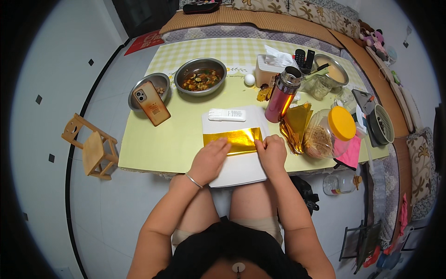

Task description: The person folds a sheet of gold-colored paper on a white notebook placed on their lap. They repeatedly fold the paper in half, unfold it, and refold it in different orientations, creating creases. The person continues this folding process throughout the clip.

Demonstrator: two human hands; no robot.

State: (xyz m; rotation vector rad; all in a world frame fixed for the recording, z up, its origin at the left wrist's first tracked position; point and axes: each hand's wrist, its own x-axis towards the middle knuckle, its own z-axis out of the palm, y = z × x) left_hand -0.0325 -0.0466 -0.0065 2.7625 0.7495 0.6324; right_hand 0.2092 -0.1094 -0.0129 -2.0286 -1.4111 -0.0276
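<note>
A folded strip of gold foil paper (239, 136) lies across white paper sheets (237, 173) at the near edge of the table. My left hand (210, 159) rests on its left part, the fingers stretched out and slightly blurred. At its right end my right hand (273, 152) pinches the edge between thumb and fingers. A white oblong plastic item (226, 115) sits on the sheets just beyond the foil. To the right of my hands, several gold foil sheets (296, 123) lean in a fanned bundle near a pink metal thermos (281, 96).
A yellow-lidded jar (342, 123) stands on the right. Farther back are a tissue box (269, 69), a white ball-like object (249, 80) and a steel bowl of food (200, 88). A phone (152, 103) leans on a smaller bowl (161, 79). A small wooden chair (94, 149) stands left.
</note>
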